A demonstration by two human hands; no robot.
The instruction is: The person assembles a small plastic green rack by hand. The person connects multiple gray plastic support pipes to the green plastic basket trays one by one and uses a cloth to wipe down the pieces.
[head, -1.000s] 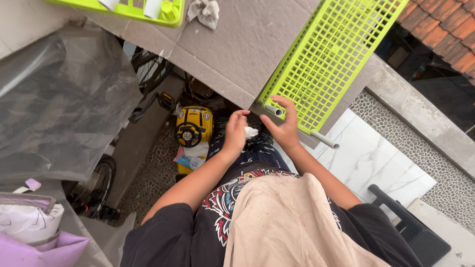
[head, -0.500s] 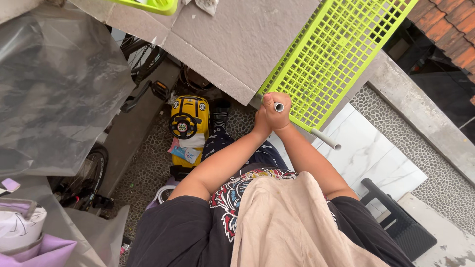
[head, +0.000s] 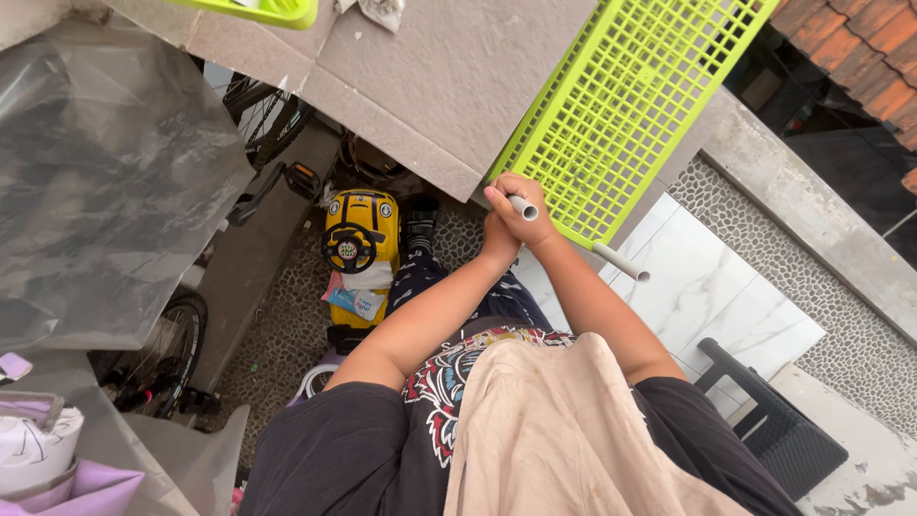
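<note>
A short grey pipe [head: 619,260] runs along the lower edge of a lime-green plastic grid basket [head: 630,96]. The basket leans against a grey slab [head: 449,86]. My right hand [head: 535,212] is wrapped round the pipe's near end, whose open mouth shows between the fingers. My left hand [head: 497,239] is pressed against the right one from the left, its fingers closed over the same end. Both forearms reach forward from my lap, where a beige cloth [head: 554,430] lies.
Below stand a yellow toy ride-on car [head: 358,239] on pebbled ground, bicycles [head: 258,115] at the left, and clear plastic sheeting [head: 105,191]. White marble tiles [head: 707,296] and a dark plastic chair [head: 774,420] are at the right. A second green tray [head: 277,11] sits at the top.
My hands were slightly apart near the basket's corner; they have come together and now clasp the pipe's end. The view has shifted slightly.
</note>
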